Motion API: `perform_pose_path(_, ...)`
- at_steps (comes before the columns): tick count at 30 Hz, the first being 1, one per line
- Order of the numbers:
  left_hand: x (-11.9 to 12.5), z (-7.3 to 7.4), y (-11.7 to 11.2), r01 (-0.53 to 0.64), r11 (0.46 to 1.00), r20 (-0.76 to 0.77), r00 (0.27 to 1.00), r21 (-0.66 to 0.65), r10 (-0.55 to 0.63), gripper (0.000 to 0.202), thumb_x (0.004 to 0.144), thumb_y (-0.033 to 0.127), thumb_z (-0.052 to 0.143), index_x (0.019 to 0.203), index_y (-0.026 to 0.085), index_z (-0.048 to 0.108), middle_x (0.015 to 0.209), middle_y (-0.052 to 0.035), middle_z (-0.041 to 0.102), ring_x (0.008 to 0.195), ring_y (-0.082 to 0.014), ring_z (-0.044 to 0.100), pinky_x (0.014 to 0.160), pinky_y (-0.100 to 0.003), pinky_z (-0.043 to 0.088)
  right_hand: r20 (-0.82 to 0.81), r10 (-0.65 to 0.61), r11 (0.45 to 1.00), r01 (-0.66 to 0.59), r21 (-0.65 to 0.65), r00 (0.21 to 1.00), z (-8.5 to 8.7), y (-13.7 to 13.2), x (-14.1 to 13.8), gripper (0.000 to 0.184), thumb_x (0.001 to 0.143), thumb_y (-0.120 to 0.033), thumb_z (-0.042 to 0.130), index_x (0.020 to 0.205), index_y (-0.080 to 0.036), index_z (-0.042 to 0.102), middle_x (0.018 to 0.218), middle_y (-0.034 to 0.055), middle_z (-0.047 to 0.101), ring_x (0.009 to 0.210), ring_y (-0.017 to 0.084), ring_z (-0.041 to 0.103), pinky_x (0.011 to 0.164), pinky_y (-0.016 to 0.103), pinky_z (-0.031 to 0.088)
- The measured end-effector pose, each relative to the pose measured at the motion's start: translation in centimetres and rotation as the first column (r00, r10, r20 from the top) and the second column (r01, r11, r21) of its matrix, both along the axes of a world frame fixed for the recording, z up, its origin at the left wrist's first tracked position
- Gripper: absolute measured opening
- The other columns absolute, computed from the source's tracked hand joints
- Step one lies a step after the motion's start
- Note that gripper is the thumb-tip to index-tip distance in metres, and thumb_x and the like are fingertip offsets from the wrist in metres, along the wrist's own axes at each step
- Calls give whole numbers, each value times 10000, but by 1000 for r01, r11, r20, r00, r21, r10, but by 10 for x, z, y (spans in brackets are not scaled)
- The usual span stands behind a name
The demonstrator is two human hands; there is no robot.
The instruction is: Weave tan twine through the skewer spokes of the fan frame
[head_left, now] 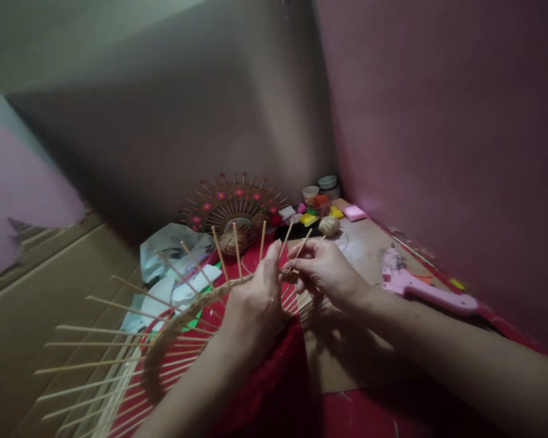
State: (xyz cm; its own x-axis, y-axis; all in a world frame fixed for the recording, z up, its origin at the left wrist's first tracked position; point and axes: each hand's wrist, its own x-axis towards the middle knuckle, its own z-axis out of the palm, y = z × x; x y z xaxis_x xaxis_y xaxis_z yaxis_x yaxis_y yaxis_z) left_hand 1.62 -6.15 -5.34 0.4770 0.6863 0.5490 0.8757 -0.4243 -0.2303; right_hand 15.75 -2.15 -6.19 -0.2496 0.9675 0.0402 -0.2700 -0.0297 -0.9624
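Note:
A round craft piece of wooden skewers point(119, 340) fanned out from a jute-wrapped ring point(173, 328) is held tilted above a red cloth point(274, 389). My left hand point(256, 304) grips the ring at its upper edge, thumb up against the sticks. My right hand point(322, 267) is pinched on the ring's jute cord and a skewer right beside the left thumb. Both hands are closed on the piece.
A finished sunburst piece with pink flowers point(231, 204) leans against the wall. Two jute twine balls point(329, 226) point(232, 242), small cups point(310, 193), coloured foam bits point(308, 219), a pink glue gun point(420, 291), crumpled white paper point(173, 249) and cardboard point(36, 316) lie around.

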Motion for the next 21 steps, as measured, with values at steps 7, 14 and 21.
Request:
perform_pose_path(7,11,12,-4,-135,984,28,990,-113,139,643,788,192,490,1372,132,228,991,-92,678,623,-165,658,490,-228,451,-32,9,1000,-8,24,999,-5,0,2,104,720,-132,583,745,-169,490,534,-39,540,341,74,499,252,154,304)
perform_pose_path(14,16,15,-4,-198,974,53,977,-110,205,636,788,206,485,1373,158,240,877,-53,695,590,-164,655,460,-227,408,-44,21,1000,-20,20,999,-8,2,2,109,717,-131,582,755,-176,491,459,-70,482,313,76,474,250,162,306)
perform_pose_path(21,13,18,-4,-141,979,62,987,-147,151,656,751,192,503,1362,168,266,938,-60,692,652,-172,662,505,-234,436,-29,15,1000,-15,14,999,-6,1,2,106,730,-138,582,758,-179,488,447,-71,477,312,75,468,255,159,301)
